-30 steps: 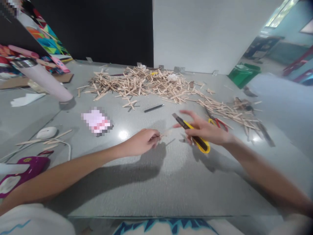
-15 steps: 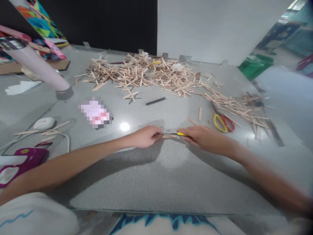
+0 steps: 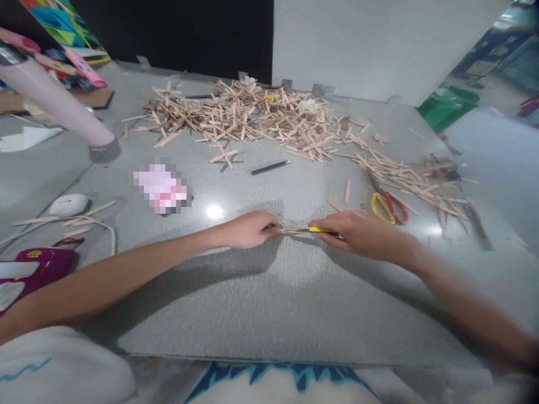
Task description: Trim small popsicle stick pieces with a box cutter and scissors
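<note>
Between my hands, low over the grey table, is a thin wooden stick. The fingers of my left hand pinch the stick's left end. My right hand is closed around a yellow and black utility knife, its blade pointing left and lying along the stick. Whether the blade's edge bites into the wood is too small to tell. Just beyond my right hand lie two loose sticks, one of them an upright-lying wooden stick.
A heap of wooden sticks spreads across the back. Nearer are a dark pen, red-and-yellow-handled scissors and a blurred pink item. At left are a pink tumbler, white mouse and purple device.
My right hand has swung the knife from a raised, tilted hold down against the stick, fingers closing round it. My left hand keeps its pinch. The view has tipped slightly downward.
</note>
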The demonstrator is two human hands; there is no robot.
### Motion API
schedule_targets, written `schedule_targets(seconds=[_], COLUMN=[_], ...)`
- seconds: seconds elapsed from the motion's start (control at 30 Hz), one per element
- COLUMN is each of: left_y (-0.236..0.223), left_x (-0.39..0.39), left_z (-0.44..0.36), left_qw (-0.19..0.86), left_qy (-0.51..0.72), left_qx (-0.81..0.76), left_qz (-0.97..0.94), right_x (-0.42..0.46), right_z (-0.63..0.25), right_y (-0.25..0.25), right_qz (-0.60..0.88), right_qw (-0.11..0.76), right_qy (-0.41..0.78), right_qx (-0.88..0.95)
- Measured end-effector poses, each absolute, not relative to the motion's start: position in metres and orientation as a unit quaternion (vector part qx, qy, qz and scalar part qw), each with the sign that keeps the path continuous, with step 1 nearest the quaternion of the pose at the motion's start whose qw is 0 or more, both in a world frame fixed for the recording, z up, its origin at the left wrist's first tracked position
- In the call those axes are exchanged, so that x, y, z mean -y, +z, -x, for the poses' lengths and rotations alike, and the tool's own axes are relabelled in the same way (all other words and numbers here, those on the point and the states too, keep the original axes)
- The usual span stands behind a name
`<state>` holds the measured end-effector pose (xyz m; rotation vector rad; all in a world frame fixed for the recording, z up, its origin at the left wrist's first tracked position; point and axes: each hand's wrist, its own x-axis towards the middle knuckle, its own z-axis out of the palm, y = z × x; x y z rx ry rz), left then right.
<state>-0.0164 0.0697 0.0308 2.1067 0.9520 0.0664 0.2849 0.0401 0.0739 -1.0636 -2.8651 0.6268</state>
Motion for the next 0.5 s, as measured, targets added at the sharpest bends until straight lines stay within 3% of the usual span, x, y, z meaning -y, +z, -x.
schedule_targets(seconds=[0.3, 0.5], left_y=[0.033, 0.028], left_x=[-0.069, -0.07], left_z=[0.017, 0.018], left_qw=[0.462, 0.459], left_qy=[0.024, 0.037], left_qx=[-0.368, -0.351], left_qz=[-0.806, -0.816], right_x=[-0.036, -0.018], right_z=[-0.278, -0.273], right_y=[0.056, 0.046], right_qz=[0.382, 0.361], right_qw=[-0.084, -0.08], right_qy=[-0.006, -0.111], right_qx=[0.92, 0.923])
